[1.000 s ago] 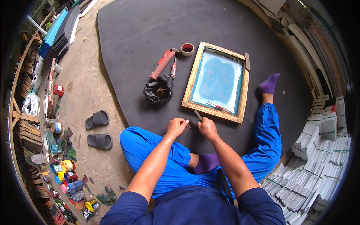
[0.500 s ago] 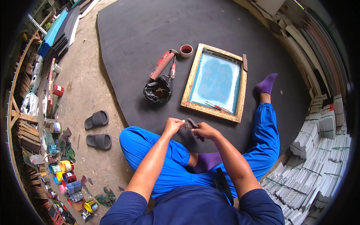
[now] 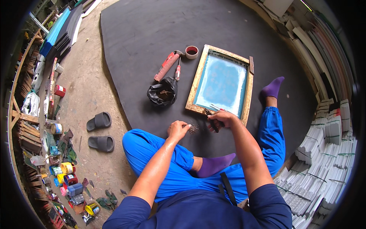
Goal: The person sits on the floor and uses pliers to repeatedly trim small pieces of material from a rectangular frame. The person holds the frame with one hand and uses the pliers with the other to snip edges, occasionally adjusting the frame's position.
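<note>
My right hand (image 3: 225,119) is closed around dark-handled pliers (image 3: 214,121), whose jaws point toward the near edge of a wooden-framed printing screen (image 3: 224,84). A blue mesh with a pale border fills this frame. Across its near end lies a slim red-and-white tool (image 3: 218,107), partly behind my right hand. My left hand (image 3: 177,130) has its fingers drawn together beside a small heap of thin brownish bits (image 3: 194,128). Whether something tiny sits between those fingertips is too small to make out.
Left of the screen stand an open black plastic bag (image 3: 162,93), a red-handled hammer (image 3: 166,66), a red-handled screwdriver (image 3: 178,71) and a tape roll (image 3: 191,52) on the black mat (image 3: 137,42). Slippers (image 3: 101,131) and paint cans (image 3: 68,168) lie leftward; bundled white stacks (image 3: 316,164) are rightward.
My right hand has moved away from my left hand, up and right, carrying the pliers to the screen's near edge. My left hand has shifted only slightly.
</note>
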`<state>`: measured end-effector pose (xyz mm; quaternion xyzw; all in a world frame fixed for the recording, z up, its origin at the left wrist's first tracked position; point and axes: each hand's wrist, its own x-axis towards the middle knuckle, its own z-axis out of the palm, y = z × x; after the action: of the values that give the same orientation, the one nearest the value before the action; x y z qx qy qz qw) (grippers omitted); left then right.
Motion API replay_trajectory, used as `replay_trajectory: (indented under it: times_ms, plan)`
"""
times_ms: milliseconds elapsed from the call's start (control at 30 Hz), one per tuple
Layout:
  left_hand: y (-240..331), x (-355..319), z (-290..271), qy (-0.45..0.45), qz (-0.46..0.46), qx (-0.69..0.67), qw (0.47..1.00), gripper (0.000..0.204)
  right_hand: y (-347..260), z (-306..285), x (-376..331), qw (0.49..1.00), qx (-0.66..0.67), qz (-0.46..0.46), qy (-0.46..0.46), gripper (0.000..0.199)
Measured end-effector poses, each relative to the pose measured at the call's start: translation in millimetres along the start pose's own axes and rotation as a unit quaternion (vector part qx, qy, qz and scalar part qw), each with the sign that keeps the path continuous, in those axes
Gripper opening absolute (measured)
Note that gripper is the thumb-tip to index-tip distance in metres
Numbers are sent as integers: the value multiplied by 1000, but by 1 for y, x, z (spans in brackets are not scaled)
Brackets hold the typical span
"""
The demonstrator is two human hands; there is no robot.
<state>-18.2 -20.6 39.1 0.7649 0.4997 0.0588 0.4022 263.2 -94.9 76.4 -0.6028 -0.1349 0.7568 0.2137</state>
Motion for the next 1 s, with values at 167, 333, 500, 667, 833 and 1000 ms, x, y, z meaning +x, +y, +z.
replay_trajectory:
  times_ms: [167, 333, 500, 667, 833, 1000]
  plan:
    - [0, 2, -1, -7, 4, -2, 1000, 32, -6, -6, 4, 999, -27, 18, 0, 37]
    - [3, 2, 0, -4, 9, -13, 1000, 31, -16, -6, -2, 998, 1, 64, -2, 35]
    - [2, 7, 6, -1, 19, -21, 1000, 31, -2, -3, 10, 989, -126, 4, 76, 30]
    - [6, 3, 2, -3, 16, -29, 999, 30, 19, 34, 17, 959, -157, -104, 214, 29]
    - [2, 7, 6, -7, 12, -23, 1000, 31, 42, 62, 38, 899, -206, -120, 367, 37]
    - [-4, 7, 8, 16, 18, -35, 999, 32, 46, 92, 37, 856, -198, -143, 456, 41]
